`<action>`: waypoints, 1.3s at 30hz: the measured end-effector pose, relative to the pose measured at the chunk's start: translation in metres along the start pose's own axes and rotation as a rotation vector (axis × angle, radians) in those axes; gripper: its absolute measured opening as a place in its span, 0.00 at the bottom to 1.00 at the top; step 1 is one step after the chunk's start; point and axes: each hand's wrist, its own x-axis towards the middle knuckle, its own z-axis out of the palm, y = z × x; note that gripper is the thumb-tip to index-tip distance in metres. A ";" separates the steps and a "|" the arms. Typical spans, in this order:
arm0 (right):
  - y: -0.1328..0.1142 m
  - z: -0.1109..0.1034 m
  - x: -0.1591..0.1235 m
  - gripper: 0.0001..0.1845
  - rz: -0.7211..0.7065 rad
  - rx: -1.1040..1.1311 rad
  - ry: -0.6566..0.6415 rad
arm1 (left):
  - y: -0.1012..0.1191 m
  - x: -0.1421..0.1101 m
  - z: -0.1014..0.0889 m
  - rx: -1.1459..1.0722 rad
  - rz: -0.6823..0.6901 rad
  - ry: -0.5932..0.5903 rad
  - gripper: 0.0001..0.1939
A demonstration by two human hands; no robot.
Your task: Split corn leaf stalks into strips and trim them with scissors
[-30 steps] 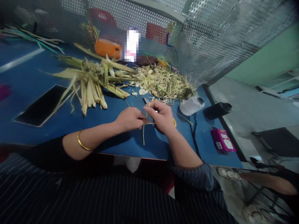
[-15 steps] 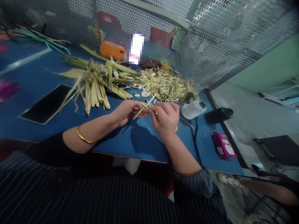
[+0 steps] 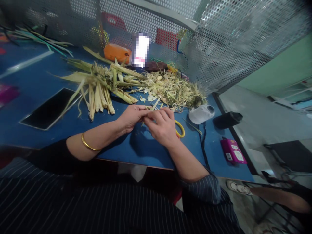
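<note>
My left hand [image 3: 131,118] and my right hand [image 3: 162,127] meet over the near part of the blue table. Between their fingertips are thin pale-green husk strips [image 3: 156,104], crossing one another; the fingers hide most of them. Both hands are closed on these strips. Just beyond lies a heap of shredded husk bits [image 3: 175,89]. To its left rests a bundle of long dried husks, like corn husks [image 3: 98,99]. A yellow ring-shaped handle [image 3: 180,129] shows beside my right hand, partly covered by it.
A black panel [image 3: 50,109] lies at the left. Along the back are an orange packet [image 3: 117,53], a lit, blurred screen [image 3: 142,48] and a perforated metal screen [image 3: 207,42]. To the right stand a white roll [image 3: 201,114], a black cylinder [image 3: 227,120] and a purple packet [image 3: 234,151]. Another person's leg [image 3: 280,196] shows.
My right hand has moved left, closer to my left hand, and its fingers now cover more of the strips. The yellow handle has come into fuller view.
</note>
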 end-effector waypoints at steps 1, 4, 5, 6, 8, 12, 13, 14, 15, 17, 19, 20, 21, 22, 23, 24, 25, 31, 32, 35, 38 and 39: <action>-0.001 0.000 0.000 0.09 0.004 0.022 -0.002 | -0.001 0.000 0.000 0.005 -0.001 -0.015 0.08; 0.001 0.000 0.000 0.07 0.226 0.157 0.088 | -0.001 -0.001 0.000 0.051 0.002 0.006 0.10; 0.002 0.001 -0.001 0.06 0.358 0.235 0.138 | 0.000 -0.001 0.000 0.070 0.006 0.025 0.11; 0.005 0.002 -0.001 0.05 0.502 0.331 0.182 | 0.001 -0.001 0.000 0.088 0.010 0.042 0.11; 0.010 0.006 -0.001 0.06 0.775 0.593 0.203 | 0.004 -0.002 0.000 0.126 0.018 0.053 0.11; 0.016 0.012 -0.001 0.09 1.107 1.153 0.081 | 0.006 -0.003 -0.001 0.235 0.027 0.004 0.13; 0.015 0.012 -0.001 0.10 1.139 1.213 0.077 | 0.006 -0.003 -0.001 0.268 0.041 -0.005 0.13; 0.015 0.012 0.000 0.10 1.158 1.239 0.080 | 0.005 -0.003 -0.002 0.298 0.059 -0.008 0.13; 0.014 0.011 0.001 0.11 1.171 1.247 0.088 | 0.004 -0.002 -0.002 0.318 0.079 -0.002 0.14; 0.012 0.011 0.002 0.12 1.195 1.270 0.093 | 0.001 -0.001 -0.002 0.323 0.106 0.032 0.14; 0.010 0.012 0.003 0.12 1.217 1.302 0.087 | 0.000 0.000 -0.001 0.299 0.106 0.092 0.14; 0.010 0.013 0.002 0.12 1.221 1.308 0.081 | -0.001 0.001 0.000 0.278 0.096 0.124 0.14; 0.010 0.014 0.002 0.12 1.217 1.301 0.071 | -0.001 0.002 0.000 0.250 0.079 0.151 0.14; 0.010 0.015 0.001 0.11 1.200 1.271 0.062 | 0.000 0.002 0.000 0.218 0.056 0.173 0.14; 0.011 0.014 0.000 0.10 1.162 1.207 0.060 | 0.001 0.002 0.000 0.185 0.030 0.190 0.14; 0.013 0.013 -0.001 0.08 1.096 1.103 0.068 | 0.003 0.003 -0.001 0.151 0.008 0.202 0.12; 0.014 0.011 -0.002 0.07 0.996 0.962 0.080 | 0.005 0.003 -0.001 0.118 -0.008 0.217 0.11; 0.023 -0.003 -0.001 0.12 0.211 0.197 -0.013 | 0.012 0.005 -0.005 0.026 -0.024 0.245 0.06; 0.023 -0.004 -0.001 0.11 0.148 0.151 -0.030 | 0.011 0.005 -0.005 0.041 -0.015 0.231 0.07; 0.020 -0.003 0.000 0.11 0.072 0.123 -0.029 | 0.005 0.003 -0.003 0.093 0.020 0.194 0.10; 0.017 -0.003 0.001 0.08 0.165 0.215 0.025 | 0.000 0.001 -0.002 0.172 0.048 0.148 0.10; 0.017 -0.003 0.001 0.07 0.229 0.260 0.049 | 0.000 0.000 -0.002 0.202 0.059 0.119 0.08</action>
